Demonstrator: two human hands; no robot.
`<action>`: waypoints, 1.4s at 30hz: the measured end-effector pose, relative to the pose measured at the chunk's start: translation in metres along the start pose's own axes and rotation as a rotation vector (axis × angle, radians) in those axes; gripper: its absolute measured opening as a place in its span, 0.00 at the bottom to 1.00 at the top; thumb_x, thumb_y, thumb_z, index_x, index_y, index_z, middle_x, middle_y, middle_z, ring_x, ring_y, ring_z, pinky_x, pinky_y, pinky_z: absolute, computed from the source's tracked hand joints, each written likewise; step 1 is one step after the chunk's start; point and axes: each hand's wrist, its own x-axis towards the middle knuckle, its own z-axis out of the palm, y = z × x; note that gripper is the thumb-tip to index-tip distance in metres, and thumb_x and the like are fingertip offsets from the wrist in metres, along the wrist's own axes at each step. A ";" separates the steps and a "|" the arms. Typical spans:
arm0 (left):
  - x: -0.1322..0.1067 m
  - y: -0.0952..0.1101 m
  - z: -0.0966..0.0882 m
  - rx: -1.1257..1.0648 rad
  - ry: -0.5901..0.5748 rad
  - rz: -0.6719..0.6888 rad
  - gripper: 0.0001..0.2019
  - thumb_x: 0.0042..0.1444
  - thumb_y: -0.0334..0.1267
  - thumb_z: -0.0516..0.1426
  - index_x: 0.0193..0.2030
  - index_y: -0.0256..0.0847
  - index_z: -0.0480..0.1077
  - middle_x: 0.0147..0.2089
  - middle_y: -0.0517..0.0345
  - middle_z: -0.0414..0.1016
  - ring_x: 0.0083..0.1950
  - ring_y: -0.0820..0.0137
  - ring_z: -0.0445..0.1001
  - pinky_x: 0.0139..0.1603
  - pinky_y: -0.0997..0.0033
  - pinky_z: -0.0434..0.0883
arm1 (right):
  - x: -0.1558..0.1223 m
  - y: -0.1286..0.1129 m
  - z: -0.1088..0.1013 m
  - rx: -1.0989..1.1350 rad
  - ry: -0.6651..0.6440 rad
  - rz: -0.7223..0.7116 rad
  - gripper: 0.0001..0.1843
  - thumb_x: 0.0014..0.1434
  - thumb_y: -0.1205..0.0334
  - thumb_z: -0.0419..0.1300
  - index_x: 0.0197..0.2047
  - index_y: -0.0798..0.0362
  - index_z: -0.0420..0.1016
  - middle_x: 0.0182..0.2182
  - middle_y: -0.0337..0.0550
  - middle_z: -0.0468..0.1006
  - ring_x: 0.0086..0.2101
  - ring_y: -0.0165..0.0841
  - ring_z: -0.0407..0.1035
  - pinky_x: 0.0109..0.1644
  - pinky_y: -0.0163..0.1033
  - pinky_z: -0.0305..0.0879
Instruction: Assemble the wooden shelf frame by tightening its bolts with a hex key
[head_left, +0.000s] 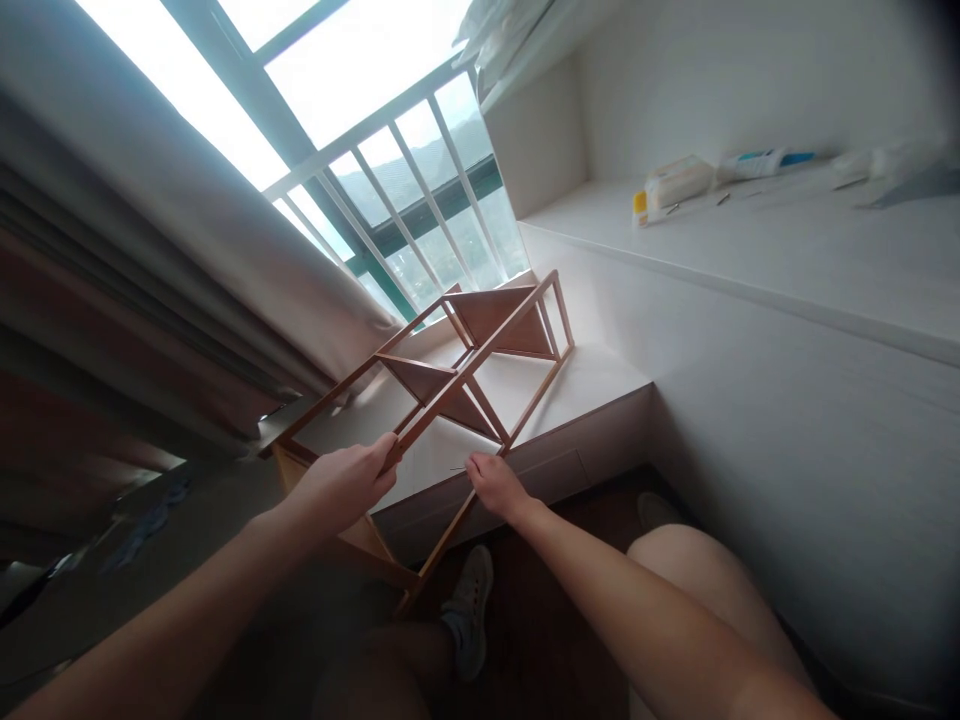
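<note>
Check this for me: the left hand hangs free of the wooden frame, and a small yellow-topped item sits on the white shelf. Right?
Not quite: the head view shows the left hand gripping the wooden frame, not hanging free. The small yellow-topped item does sit on the white shelf.

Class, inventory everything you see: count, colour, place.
Wooden rack: 1, brown, centre, tilted
Thin piece: 1, dark, at right fingertips
Ledge: 1, white, beneath window
Curtain: count unclear, greyish, left
Window: 1, bright panes, top
Railing: 1, pale, before window
Shelf: 1, white, right
Yellow-capped item: 1, on shelf
Packet: 1, whitish, beside it
Tube: 1, white-blue, beyond packet
Metal bits: several, grey, on shelf
Shoes: 2, light one clear, floor
Legs: 2, bare, below
Left hand: 1, gripping rack
Right hand: 1, by lower rail
</note>
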 end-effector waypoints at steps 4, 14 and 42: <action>0.001 -0.014 0.012 0.055 0.013 0.015 0.17 0.61 0.49 0.40 0.44 0.44 0.62 0.34 0.52 0.76 0.38 0.62 0.77 0.36 0.71 0.65 | 0.003 0.001 0.013 0.003 -0.020 -0.018 0.20 0.67 0.56 0.43 0.28 0.55 0.67 0.27 0.44 0.72 0.30 0.29 0.63 0.36 0.35 0.52; 0.005 -0.040 0.039 0.090 -0.038 0.026 0.18 0.62 0.47 0.39 0.51 0.44 0.60 0.38 0.49 0.78 0.41 0.59 0.78 0.39 0.68 0.69 | 0.015 0.009 0.052 -0.018 -0.035 -0.041 0.19 0.67 0.58 0.43 0.29 0.55 0.66 0.31 0.46 0.72 0.33 0.30 0.64 0.40 0.35 0.55; -0.006 -0.039 0.076 0.074 0.553 -0.119 0.29 0.61 0.48 0.44 0.68 0.40 0.53 0.66 0.42 0.59 0.66 0.53 0.57 0.57 0.50 0.62 | -0.015 -0.002 0.027 0.068 -0.049 -0.100 0.20 0.67 0.55 0.44 0.39 0.53 0.75 0.39 0.44 0.78 0.41 0.30 0.71 0.46 0.33 0.61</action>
